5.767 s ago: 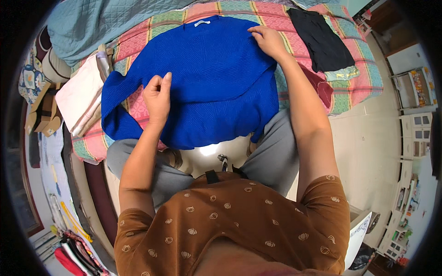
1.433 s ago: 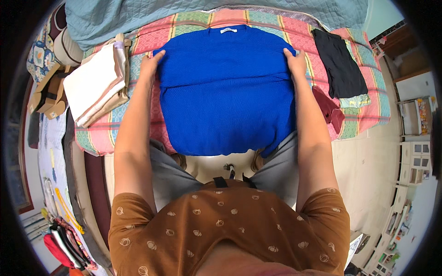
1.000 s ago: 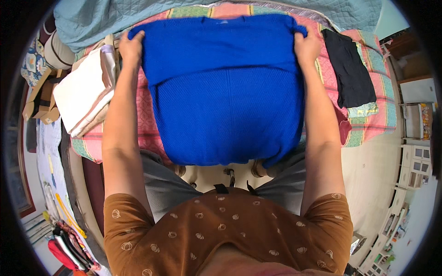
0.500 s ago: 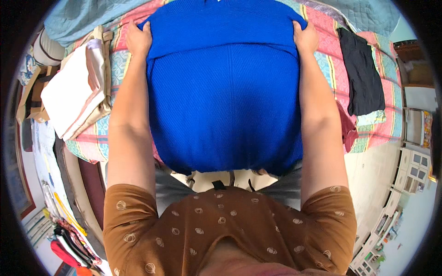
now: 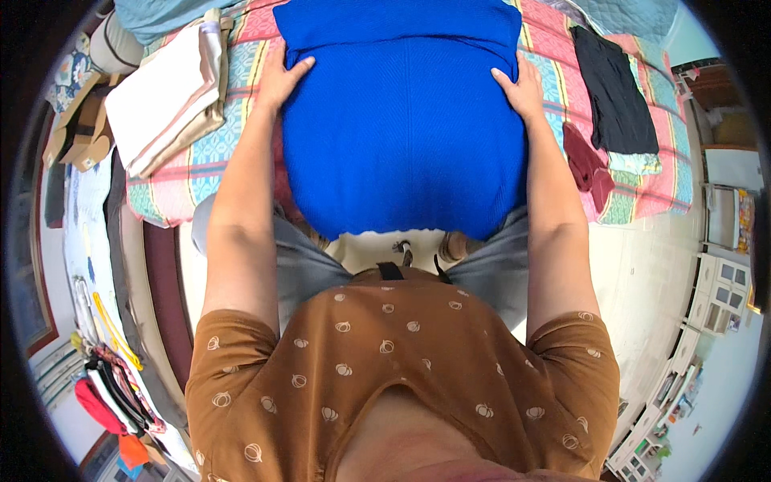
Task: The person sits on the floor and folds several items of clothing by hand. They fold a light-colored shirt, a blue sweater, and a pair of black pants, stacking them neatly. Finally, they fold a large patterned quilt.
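A blue sweater [image 5: 405,136] of ribbed knit lies spread on a bed in front of the person, its body a broad shape with rounded near corners. A fold runs crosswise near its far end, and fine slanting ribs meet along a centre line below that fold. Under it is a woven bed cover [image 5: 177,193] in pink, green and yellow checks. Left of the sweater sits a stack of smooth, flat-folded white and beige cloth [image 5: 157,92]; to its right are a limp black garment [image 5: 614,92] and, nearer, a crumpled maroon cloth [image 5: 585,165].

Both arms reach forward, nearly straight. The left hand [image 5: 285,84] and right hand [image 5: 522,88] flank the sweater at its side edges, half open, thumbs spread inward over the knit. Their other fingers are partly hidden, so whether they grip the fabric cannot be told. The sweater's far end is cut off by the frame.
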